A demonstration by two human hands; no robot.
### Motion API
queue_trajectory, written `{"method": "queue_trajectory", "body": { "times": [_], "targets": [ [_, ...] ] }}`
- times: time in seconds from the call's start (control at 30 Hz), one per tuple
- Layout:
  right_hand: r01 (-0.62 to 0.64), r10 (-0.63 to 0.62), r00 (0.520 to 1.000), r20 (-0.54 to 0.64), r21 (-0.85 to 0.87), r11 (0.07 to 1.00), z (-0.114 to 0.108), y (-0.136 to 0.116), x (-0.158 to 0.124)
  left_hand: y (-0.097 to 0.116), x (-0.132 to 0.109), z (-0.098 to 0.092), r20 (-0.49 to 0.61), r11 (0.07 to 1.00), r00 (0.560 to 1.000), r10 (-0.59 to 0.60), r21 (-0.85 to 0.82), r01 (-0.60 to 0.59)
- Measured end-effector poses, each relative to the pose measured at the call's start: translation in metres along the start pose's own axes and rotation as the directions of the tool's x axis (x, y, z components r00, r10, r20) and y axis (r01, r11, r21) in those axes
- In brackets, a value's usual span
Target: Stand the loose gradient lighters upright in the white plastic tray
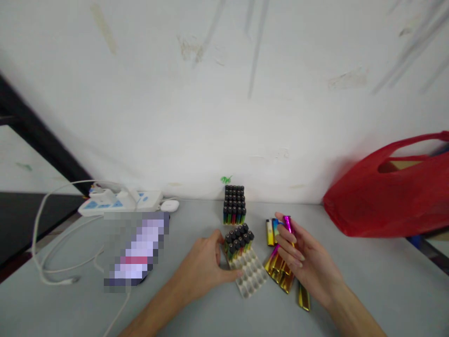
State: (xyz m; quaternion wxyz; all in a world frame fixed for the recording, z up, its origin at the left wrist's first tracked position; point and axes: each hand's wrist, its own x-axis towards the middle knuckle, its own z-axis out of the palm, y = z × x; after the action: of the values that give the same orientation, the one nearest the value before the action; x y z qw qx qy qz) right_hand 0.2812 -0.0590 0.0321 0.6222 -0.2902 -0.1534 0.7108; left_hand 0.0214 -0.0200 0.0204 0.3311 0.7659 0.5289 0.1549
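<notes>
We had our left hand (pixel 203 264) at the left edge of a pale tray (pixel 250 278) on the grey table (pixel 196 306), thumb laid over its near cells and fingers round the far corner, so the grip was narrow and closed on the tray. The tray sat askew in front of us; we could not tell whether it lay fully flat. Black-topped sticks (pixel 239 241) stood upright in its far rows, while the nearer cells were bare. Just behind it stood a neat block of the same kind (pixel 235 206), near the wall (pixel 210 117). Our right hand (pixel 298 252) was curled round a shiny purple piece (pixel 287 223), its top showing above the fingers. Beneath and beside that hand lay a cluster of gold-and-purple pieces (pixel 280 271), with a yellow one bearing a white label (pixel 269 231) behind and a single gold one (pixel 304 297) nearer us. To our left were a blurred-out phone (pixel 140 248), a power strip (pixel 119 203) and white cables (pixel 37 220); to our right slumped a red bag (pixel 372 201).
</notes>
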Motion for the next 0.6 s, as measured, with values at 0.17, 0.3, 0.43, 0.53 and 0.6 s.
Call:
{"method": "queue_trajectory", "body": {
  "times": [0.17, 0.3, 0.43, 0.53, 0.6],
  "targets": [
    [0.034, -0.032, 0.999, 0.033, -0.071, 0.997, 0.003, -0.001, 0.0, 0.003, -0.003, 0.005, -0.047, 0.996, 0.998, -0.046, 0.075, 0.049],
    [-0.018, 0.024, 0.999, 0.047, -0.123, 0.992, 0.004, -0.002, -0.001, 0.003, -0.006, 0.004, -0.062, 0.989, 0.997, -0.051, 0.138, 0.059],
    [-0.045, 0.053, 0.997, 0.062, -0.12, 0.992, 0.001, 0.001, -0.001, 0.0, -0.005, -0.007, -0.03, 0.979, 0.998, -0.051, 0.197, 0.056],
    [-0.055, 0.064, 0.996, 0.064, -0.137, 0.989, -0.001, 0.002, 0.0, -0.006, -0.002, -0.021, 0.045, 0.988, 0.999, -0.029, 0.151, 0.022],
    [-0.062, 0.074, 0.994, 0.082, -0.145, 0.988, -0.001, 0.002, 0.0, -0.01, 0.001, -0.028, 0.094, 0.997, 0.995, 0.012, 0.069, -0.018]
  ]
}}
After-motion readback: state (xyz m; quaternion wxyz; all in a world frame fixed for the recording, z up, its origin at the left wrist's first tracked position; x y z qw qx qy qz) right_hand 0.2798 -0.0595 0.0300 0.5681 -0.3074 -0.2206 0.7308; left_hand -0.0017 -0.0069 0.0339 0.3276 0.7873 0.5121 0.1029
